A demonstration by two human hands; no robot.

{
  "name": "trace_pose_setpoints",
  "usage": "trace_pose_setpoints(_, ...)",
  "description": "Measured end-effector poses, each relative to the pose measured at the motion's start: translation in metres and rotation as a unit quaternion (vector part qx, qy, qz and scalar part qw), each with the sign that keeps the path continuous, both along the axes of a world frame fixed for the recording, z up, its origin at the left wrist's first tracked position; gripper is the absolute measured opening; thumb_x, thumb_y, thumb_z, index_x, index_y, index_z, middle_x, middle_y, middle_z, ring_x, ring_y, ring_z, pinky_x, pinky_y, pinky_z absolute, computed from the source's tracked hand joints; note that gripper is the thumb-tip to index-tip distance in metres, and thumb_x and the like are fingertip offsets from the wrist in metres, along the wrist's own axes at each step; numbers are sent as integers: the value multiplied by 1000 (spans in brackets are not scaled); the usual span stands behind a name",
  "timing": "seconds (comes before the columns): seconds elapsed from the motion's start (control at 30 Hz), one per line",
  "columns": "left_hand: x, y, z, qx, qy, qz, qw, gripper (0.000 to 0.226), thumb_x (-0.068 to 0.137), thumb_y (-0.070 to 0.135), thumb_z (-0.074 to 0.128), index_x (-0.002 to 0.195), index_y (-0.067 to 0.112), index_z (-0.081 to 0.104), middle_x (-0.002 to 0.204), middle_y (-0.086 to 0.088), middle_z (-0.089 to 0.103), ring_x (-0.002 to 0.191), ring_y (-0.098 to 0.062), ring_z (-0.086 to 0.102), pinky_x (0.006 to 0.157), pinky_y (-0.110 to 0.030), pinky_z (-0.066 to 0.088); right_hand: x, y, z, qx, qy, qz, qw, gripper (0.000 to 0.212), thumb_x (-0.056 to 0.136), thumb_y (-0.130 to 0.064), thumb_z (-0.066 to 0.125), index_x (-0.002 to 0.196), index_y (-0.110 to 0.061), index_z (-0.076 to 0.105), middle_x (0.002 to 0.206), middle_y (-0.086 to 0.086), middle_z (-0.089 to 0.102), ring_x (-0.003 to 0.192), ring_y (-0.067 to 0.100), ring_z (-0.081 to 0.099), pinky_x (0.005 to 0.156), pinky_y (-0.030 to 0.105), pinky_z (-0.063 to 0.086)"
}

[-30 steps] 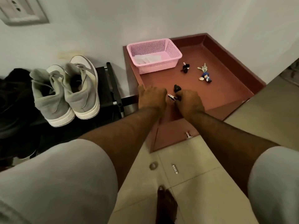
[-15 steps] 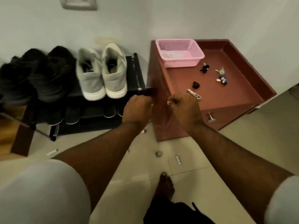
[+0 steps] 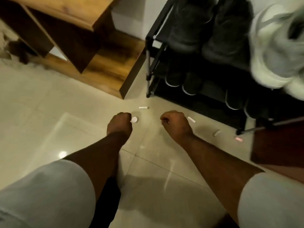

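Note:
Both of my hands hover over the pale tiled floor (image 3: 49,112) with fingers curled into fists. I see nothing held in my left hand (image 3: 119,123) or my right hand (image 3: 175,124). A small white round disc (image 3: 134,119) lies on the floor just right of my left knuckles. Near the right side of my right hand lies a short white stick (image 3: 191,119); whether it touches the hand I cannot tell. Another small white stick (image 3: 143,107) lies farther out between the hands.
A black shoe rack (image 3: 150,66) with dark shoes (image 3: 225,38) and a pale sneaker (image 3: 276,46) stands ahead on the right. Wooden furniture (image 3: 105,69) stands at the upper left. The red cabinet's corner (image 3: 276,145) is at the right. Two more small bits (image 3: 216,132) (image 3: 238,139) lie by the rack.
My view has swung left and down from the red cabinet top to the floor. Both hands have left the cabinet and dropped toward the tiles.

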State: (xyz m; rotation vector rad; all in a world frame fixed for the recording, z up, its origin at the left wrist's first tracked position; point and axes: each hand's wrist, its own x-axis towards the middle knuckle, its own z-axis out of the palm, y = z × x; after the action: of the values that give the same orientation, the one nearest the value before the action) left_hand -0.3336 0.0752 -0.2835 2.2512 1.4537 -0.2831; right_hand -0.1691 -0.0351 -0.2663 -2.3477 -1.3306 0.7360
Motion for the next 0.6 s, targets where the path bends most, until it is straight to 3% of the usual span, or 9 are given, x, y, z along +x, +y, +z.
trace_pose_setpoints(0.2,-5,64,-136,-53,-3,33,998,33,95,11,53,127,15,59,129,-12,56,118,-31,54,97,-38,45,5,92,-136,-36,-16,61,997,26,89,-12,60,114,-11,68,118,9,63,110,26,58,96,33,44)
trace_pose_setpoints(0.33,18,86,-188,-26,-29,61,997,27,94,28,58,109,7,66,113,-16,62,105,-36,61,87,-39,51,19,127,-203,-51,-70,125,988,44,92,-11,56,136,-11,51,134,12,51,124,30,47,103,36,39)
trace_pose_setpoints(0.4,24,90,-201,3,-26,52,998,25,94,26,56,104,5,65,109,-18,62,100,-37,61,83,-39,51,22,138,-225,-63,-109,149,981,42,92,-13,57,133,-11,52,132,13,49,121,32,46,99,38,41)
trace_pose_setpoints(0.5,30,93,-200,29,-3,25,999,19,94,13,47,102,3,61,110,-19,59,99,-40,59,81,-40,47,22,141,-229,-46,-160,137,976,22,93,-15,56,112,-10,63,118,14,53,110,33,51,84,36,44)
trace_pose_setpoints(0.6,32,85,-177,-10,30,21,999,16,91,10,50,102,3,61,112,-19,59,100,-41,59,78,-38,46,17,110,-210,-79,-129,108,983,17,92,-16,57,104,-7,66,113,16,56,106,35,55,81,36,45)
